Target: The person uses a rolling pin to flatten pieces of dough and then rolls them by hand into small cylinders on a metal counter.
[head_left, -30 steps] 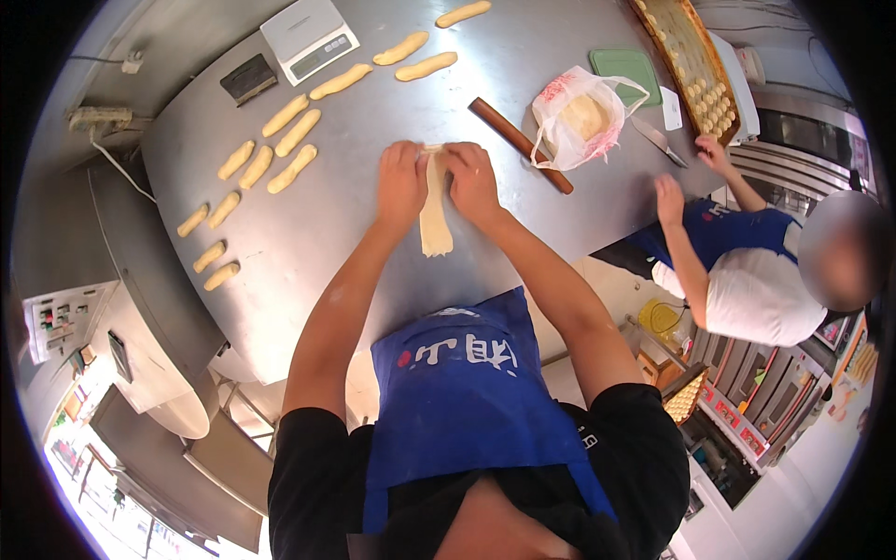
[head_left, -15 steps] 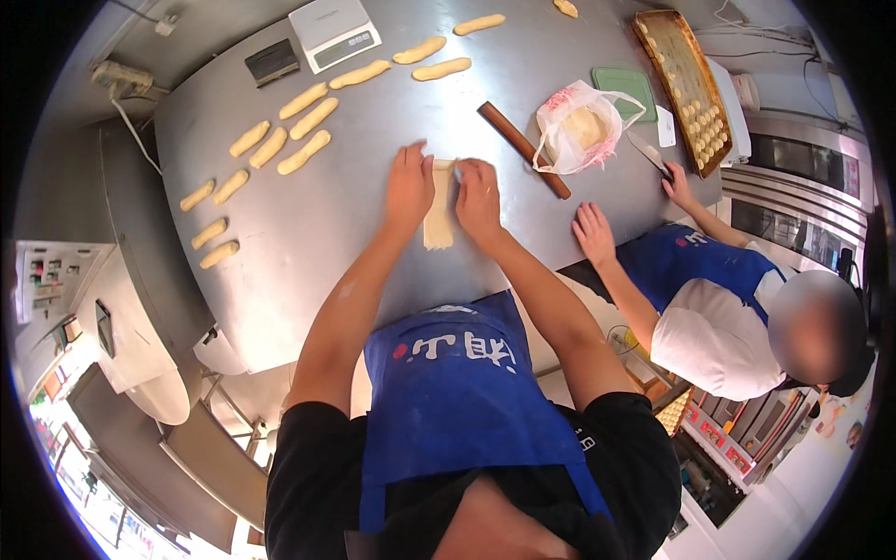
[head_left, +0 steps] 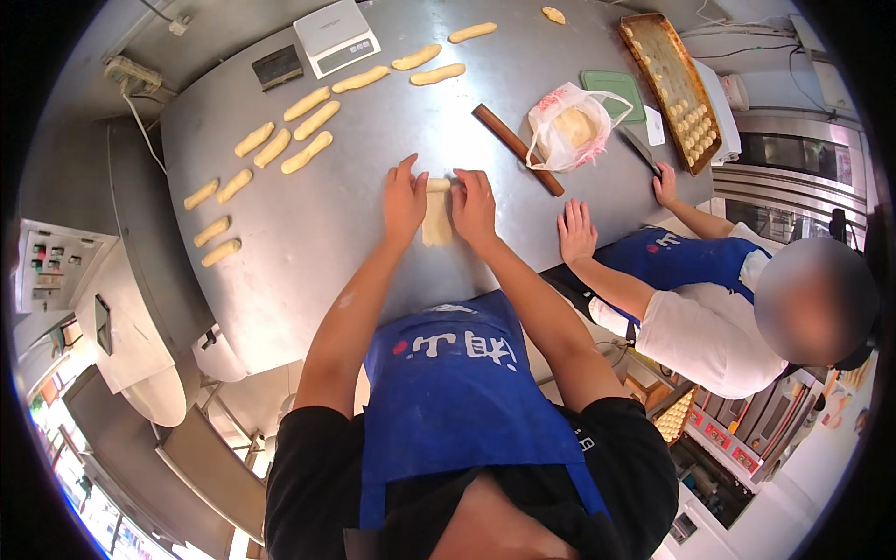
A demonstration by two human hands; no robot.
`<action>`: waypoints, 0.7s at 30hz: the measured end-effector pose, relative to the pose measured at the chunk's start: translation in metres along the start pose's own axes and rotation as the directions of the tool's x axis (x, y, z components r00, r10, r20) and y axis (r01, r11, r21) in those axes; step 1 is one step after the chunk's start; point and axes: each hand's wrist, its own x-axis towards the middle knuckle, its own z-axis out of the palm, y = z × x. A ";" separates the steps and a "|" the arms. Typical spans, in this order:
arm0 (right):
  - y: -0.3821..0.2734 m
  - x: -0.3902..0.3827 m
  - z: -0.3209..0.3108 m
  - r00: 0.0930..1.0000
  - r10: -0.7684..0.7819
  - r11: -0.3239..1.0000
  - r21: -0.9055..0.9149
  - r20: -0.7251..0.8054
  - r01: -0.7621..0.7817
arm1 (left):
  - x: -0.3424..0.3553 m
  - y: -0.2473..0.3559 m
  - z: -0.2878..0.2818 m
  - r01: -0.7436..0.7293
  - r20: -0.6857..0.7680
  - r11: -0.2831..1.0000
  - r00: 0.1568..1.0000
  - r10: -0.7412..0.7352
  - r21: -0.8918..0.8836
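A flat strip of pale dough (head_left: 436,230) lies on the metal table in front of me, its far end rolled into a small cylinder. My left hand (head_left: 405,203) is at the left end of that roll, thumb beside it and fingers apart. At the roll's right end, my right hand (head_left: 474,205) has its fingers loosely curved and spread from the thumb. Neither hand is visibly closed around the dough. Beyond them to the right, a brown rolling pin (head_left: 509,142) lies slanted next to a white plastic bag (head_left: 546,128) with a dough lump (head_left: 572,128) inside.
Several dough pieces (head_left: 306,152) lie in an arc at left and far side. A white scale (head_left: 338,39) stands at the back. At right are a baking tray (head_left: 642,75) of small dough balls, a green lid (head_left: 611,91), and a co-worker's hands, one holding a knife (head_left: 637,149).
The far end of the strip has been rolled toward me, leaving its flat part shorter. Both my hands have come slightly nearer with it. The view has shifted a little.
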 end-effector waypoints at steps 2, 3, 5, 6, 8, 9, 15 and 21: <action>0.000 0.008 0.002 0.996 -0.025 0.999 -0.020 0.087 0.027 | 0.008 -0.005 -0.003 -0.224 0.056 0.958 0.975 0.217 0.182; 0.000 0.009 0.002 0.984 -0.045 0.998 -0.039 0.174 0.052 | 0.003 -0.008 -0.004 -0.227 0.057 0.957 0.974 0.220 0.181; 0.007 -0.011 -0.001 0.983 -0.090 0.995 -0.032 0.158 0.096 | -0.017 -0.020 -0.009 -0.263 0.149 0.957 0.958 0.244 0.121; 0.014 -0.026 -0.006 0.963 -0.156 0.984 -0.053 0.219 0.171 | -0.033 -0.027 -0.012 -0.265 0.160 0.956 0.956 0.244 0.123; 0.015 -0.048 -0.014 0.916 -0.303 0.945 -0.042 0.263 0.324 | -0.065 -0.039 -0.023 -0.358 0.240 0.928 0.914 0.327 0.101; 0.014 -0.054 -0.016 0.920 -0.290 0.949 -0.042 0.262 0.312 | -0.072 -0.041 -0.025 -0.355 0.252 0.929 0.913 0.320 0.104; -0.003 -0.018 -0.016 0.981 -0.099 0.994 -0.024 0.169 0.104 | -0.040 -0.002 -0.022 0.042 0.038 0.999 0.998 -0.042 -0.002; 0.012 -0.058 -0.031 0.843 -0.266 0.942 -0.061 0.467 0.331 | -0.087 -0.025 -0.034 -0.187 0.290 0.980 0.944 0.158 0.073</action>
